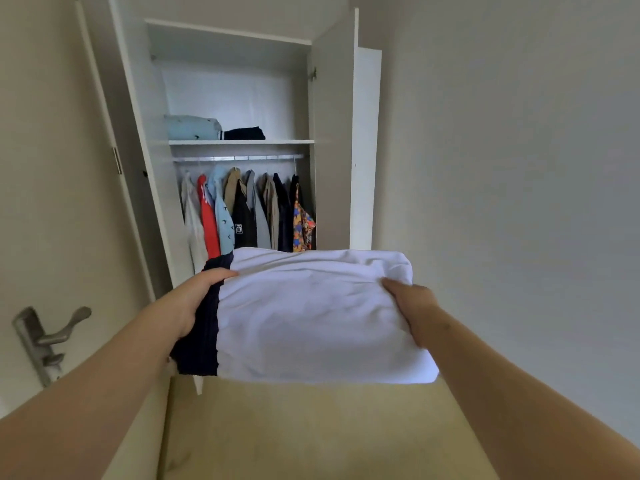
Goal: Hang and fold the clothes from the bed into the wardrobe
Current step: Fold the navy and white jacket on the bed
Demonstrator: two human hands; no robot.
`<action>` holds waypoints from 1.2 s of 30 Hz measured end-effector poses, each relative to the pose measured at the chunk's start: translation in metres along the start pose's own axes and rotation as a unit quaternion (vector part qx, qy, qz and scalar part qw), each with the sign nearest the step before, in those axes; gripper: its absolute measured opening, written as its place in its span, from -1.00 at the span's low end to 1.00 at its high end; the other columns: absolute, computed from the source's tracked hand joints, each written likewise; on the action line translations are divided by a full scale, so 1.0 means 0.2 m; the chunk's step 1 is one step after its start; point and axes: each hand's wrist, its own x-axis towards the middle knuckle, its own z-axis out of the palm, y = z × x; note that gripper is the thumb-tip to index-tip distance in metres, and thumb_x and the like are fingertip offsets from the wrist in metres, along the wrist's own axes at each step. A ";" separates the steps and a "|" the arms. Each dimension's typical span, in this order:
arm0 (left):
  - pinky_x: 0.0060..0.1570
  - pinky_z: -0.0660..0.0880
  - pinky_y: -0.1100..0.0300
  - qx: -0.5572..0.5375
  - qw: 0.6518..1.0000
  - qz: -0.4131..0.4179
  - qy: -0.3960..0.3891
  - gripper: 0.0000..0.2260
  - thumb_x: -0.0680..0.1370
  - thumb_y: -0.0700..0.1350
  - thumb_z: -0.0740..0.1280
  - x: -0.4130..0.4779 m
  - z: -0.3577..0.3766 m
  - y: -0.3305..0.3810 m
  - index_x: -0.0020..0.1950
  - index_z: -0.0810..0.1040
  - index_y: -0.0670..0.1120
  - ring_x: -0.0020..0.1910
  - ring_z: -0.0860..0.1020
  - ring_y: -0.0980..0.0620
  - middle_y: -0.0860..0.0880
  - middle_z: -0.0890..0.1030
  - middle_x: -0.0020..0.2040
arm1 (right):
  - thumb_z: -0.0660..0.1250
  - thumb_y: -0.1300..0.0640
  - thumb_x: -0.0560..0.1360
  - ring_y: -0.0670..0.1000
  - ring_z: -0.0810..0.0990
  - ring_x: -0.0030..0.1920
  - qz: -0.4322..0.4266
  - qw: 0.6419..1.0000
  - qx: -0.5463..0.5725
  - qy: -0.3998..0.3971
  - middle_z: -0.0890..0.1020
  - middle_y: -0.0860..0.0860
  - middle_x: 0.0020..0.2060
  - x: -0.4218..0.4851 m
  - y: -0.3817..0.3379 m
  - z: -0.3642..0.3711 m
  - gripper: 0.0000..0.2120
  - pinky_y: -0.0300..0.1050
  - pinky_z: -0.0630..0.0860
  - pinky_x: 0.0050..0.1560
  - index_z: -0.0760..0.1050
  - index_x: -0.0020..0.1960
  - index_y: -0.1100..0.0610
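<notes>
A folded white garment with a dark navy band (311, 317) is held level in front of me, below the open wardrobe (332, 133). My left hand (194, 299) grips its navy left edge, thumb on top. My right hand (412, 306) grips the white right edge, thumb on top and fingers hidden beneath. On the wardrobe shelf (277, 142) lie a folded light blue garment (194, 128) and a folded dark garment (244, 133). Below, several clothes hang from the rail (239, 157), among them a red top (209, 220) and a floral shirt (303, 226).
The right wardrobe door (334, 150) stands open toward me; the left door (128, 161) is open too. A room door with a metal handle (52, 337) is at the left. A plain wall fills the right side. Beige floor (311, 434) lies below.
</notes>
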 end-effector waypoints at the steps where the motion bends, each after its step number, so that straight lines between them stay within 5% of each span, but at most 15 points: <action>1: -0.27 0.50 0.09 -0.004 1.000 -0.003 0.007 -0.80 0.40 -0.04 0.42 0.05 -0.03 0.01 -0.10 0.63 -0.15 -0.27 0.58 -0.14 -0.15 0.66 -0.36 | 0.36 -0.01 0.47 0.14 0.58 -0.08 0.000 1.000 0.000 -0.003 0.61 0.11 -0.07 0.05 -0.01 0.05 -0.64 -0.09 0.44 -0.07 0.53 0.13 0.23; 6: -0.38 0.50 0.16 -0.007 1.000 -0.020 0.023 -0.82 0.41 -0.04 0.41 0.32 -0.07 0.03 -0.19 0.62 -0.16 -0.41 0.59 -0.11 -0.15 0.65 -0.39 | 0.36 0.00 0.47 0.18 0.58 0.02 -0.001 1.000 -0.013 -0.022 0.61 0.17 0.02 0.33 -0.05 0.23 -0.59 -0.02 0.49 0.07 0.51 0.18 0.27; 17: -0.38 0.49 0.16 0.009 0.997 0.023 0.071 -0.81 0.38 -0.01 0.42 1.05 0.13 0.46 -0.19 0.63 -0.14 -0.45 0.62 -0.13 -0.15 0.66 -0.35 | 0.34 0.00 0.48 0.16 0.55 -0.10 -0.052 0.996 -0.009 -0.071 0.60 0.16 -0.06 1.27 -0.37 0.45 -0.60 -0.07 0.42 -0.09 0.50 0.18 0.27; 25: -0.32 0.46 0.13 -0.001 0.992 0.045 0.122 -0.78 0.38 0.00 0.42 1.40 0.07 0.67 -0.14 0.61 -0.14 -0.31 0.58 -0.15 -0.14 0.65 -0.37 | 0.33 -0.01 0.50 0.23 0.56 0.07 -0.068 0.991 -0.017 -0.113 0.59 0.21 0.07 1.65 -0.53 0.70 -0.57 0.03 0.47 0.15 0.48 0.21 0.29; 36: -0.30 0.46 0.12 -0.062 0.989 0.057 0.121 -0.79 0.38 -0.01 0.42 2.11 -0.18 0.78 -0.14 0.62 -0.14 -0.27 0.58 -0.17 -0.14 0.65 -0.39 | 0.32 0.00 0.51 0.16 0.50 -0.07 -0.099 0.987 -0.048 -0.115 0.53 0.15 -0.05 2.21 -0.69 1.24 -0.57 -0.06 0.40 -0.03 0.45 0.24 0.28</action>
